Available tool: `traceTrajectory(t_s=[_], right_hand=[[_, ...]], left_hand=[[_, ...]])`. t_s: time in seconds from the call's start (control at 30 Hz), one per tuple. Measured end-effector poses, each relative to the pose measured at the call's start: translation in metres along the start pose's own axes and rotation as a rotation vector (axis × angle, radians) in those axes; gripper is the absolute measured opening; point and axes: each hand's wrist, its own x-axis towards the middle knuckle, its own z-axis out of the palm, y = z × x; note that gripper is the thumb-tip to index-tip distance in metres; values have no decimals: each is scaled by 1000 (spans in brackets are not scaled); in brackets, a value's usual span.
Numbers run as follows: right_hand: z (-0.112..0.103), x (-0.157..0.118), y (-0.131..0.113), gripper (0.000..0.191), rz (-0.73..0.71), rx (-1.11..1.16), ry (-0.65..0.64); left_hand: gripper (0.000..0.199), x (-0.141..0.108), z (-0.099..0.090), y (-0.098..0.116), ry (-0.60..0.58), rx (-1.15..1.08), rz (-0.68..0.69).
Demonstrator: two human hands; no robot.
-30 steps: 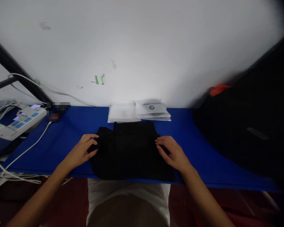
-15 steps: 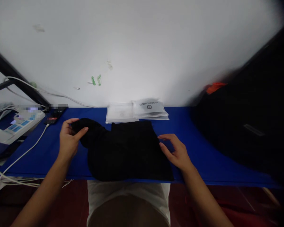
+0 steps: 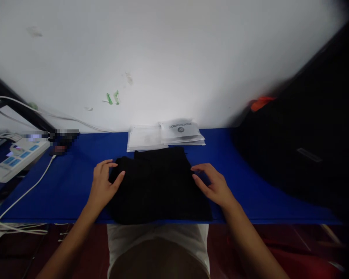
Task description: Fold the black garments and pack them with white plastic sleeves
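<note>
A black cloth garment lies folded on the blue table in front of me, its exact kind hard to make out in the dark fabric. At its left edge is my left hand, thumb and fingers apart around the folded-in end, fingertips at the cloth. On the opposite side, my right hand has its thumb and fingers spread, the tips beside or just touching the right edge. Behind the garment lie frosted zip pouches, one printed ROCKBROS.
A white power strip with cables stands at the left, beside a dark phone on a white charging cable. A large black mass with an orange patch fills the right side. The white wall rises behind the table.
My left hand has moved right, folding the garment's left end inward over the rest and loosening its pinch. My right hand stays about where it was at the right edge.
</note>
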Motion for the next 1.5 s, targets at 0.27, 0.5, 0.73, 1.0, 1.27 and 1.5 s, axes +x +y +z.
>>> traceTrajectory(t_s=[0.27, 0.5, 0.73, 1.0, 1.27, 1.5], right_hand=[[1, 2, -1, 14, -13, -15, 1], [0, 2, -1, 12, -2, -18, 14], [0, 3, -2, 11, -8, -31, 12], [0, 4, -4, 11, -15, -2, -10], [6, 27, -27, 53, -155, 7, -177], [33, 101, -37, 60, -290, -118, -289]], left_hand=[[48, -12, 12, -20, -169, 127, -56], [15, 14, 6, 10, 141, -65, -2], [27, 31, 5, 57, -294, -183, 453], [36, 35, 20, 72, -576, 170, 639], [20, 61, 25, 70, -355, -135, 434], [19, 99, 30, 78, -511, -325, 582]])
